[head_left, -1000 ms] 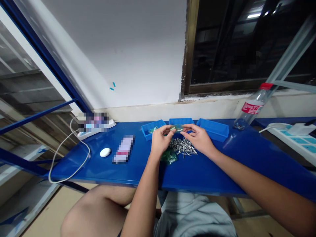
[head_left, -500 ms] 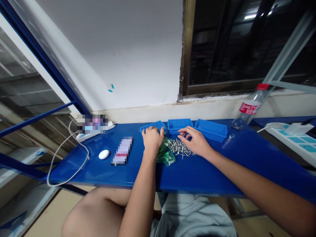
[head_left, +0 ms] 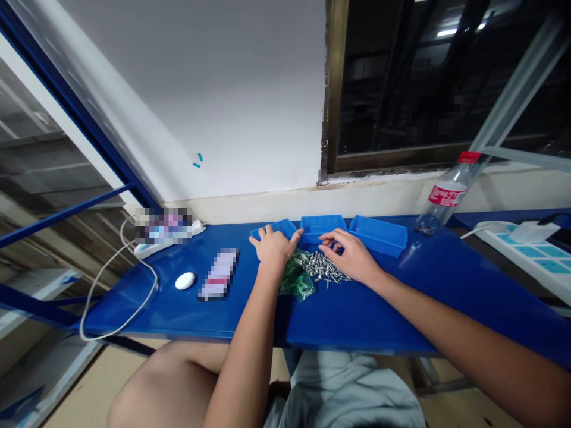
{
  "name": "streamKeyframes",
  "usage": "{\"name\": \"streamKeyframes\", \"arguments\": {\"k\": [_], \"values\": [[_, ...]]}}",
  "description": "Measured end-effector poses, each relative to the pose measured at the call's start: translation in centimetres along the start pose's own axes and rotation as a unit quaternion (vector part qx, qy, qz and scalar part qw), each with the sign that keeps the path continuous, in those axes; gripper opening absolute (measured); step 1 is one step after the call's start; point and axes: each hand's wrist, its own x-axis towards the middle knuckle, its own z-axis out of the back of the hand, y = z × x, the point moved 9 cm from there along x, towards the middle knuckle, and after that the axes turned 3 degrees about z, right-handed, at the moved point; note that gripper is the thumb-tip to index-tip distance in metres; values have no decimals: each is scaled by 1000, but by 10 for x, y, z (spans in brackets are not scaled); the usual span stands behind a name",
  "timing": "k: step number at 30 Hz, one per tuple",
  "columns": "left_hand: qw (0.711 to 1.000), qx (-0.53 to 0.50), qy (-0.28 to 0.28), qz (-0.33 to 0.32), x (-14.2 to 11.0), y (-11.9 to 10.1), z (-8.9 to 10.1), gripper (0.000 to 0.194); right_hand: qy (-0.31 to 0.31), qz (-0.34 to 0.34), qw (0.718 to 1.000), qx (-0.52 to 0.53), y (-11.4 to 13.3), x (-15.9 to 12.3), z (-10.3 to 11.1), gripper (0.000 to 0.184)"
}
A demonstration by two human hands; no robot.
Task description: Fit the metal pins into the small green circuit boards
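Observation:
My left hand (head_left: 273,248) is open, fingers spread, over the left blue bin (head_left: 288,226), covering most of its inside. Close to the pile of metal rivets (head_left: 328,268) is my right hand (head_left: 350,254), its fingers loosely curved and the thumb apart from them; nothing shows in it. The rivets have thin shanks and lie loose on the blue table (head_left: 357,315). Against the pile's left side rest crumpled green plastic bags (head_left: 298,284), below my left hand.
A middle blue bin (head_left: 322,221) and a right blue bin (head_left: 379,235) stand along the wall. To the left lie a phone (head_left: 219,274), a white oval object (head_left: 185,280) and a cable (head_left: 154,291). A bottle (head_left: 446,196) and a power strip (head_left: 530,246) are at the right.
Both hands held a small green plastic bag above the rivets. They have since parted: my left hand moved left to the left bin and spread its fingers; my right dropped slightly beside the rivets.

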Motion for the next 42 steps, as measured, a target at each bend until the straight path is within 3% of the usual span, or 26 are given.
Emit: {"name": "streamKeyframes", "arguments": {"k": [3, 7, 10, 12, 16, 20, 24, 29, 34, 38, 42], "values": [[1000, -15, -22, 1, -1, 6, 7, 91, 16, 16, 999, -37, 0, 0, 0, 18], [995, -47, -82, -13, -5, 5, 22, 75, 90, 72, 987, -115, 2, -2, -9, 17], [973, -120, -175, -92, -13, -16, 46, 50, 141, 102, 976, -131, 4, -3, -19, 19], [948, -187, -199, -165, -19, -37, 57, 38, 166, 116, 969, -140, 5, -3, -27, 21], [905, -294, -179, -251, -30, -70, 56, 30, 190, 109, 959, -181, 0, 0, -39, 21], [883, -277, -99, -366, -49, -99, 30, 28, 173, 37, 951, -254, -16, 3, -37, 20], [887, -267, -75, -369, -55, -96, 14, 28, 166, 8, 948, -270, -23, 2, -35, 23], [891, -280, -77, -349, -54, -82, 16, 26, 120, -4, 968, -221, -26, 7, -25, 11], [902, -285, -73, -315, -51, -73, 8, 29, 24, -24, 997, -64, -27, 9, -3, 9], [898, -309, -38, -312, -49, -75, 0, 35, -59, -89, 989, 101, -35, 6, 10, 15], [886, -352, -26, -301, -47, -74, 1, 31, -72, -108, 976, 176, -37, 4, 8, 23]]}}
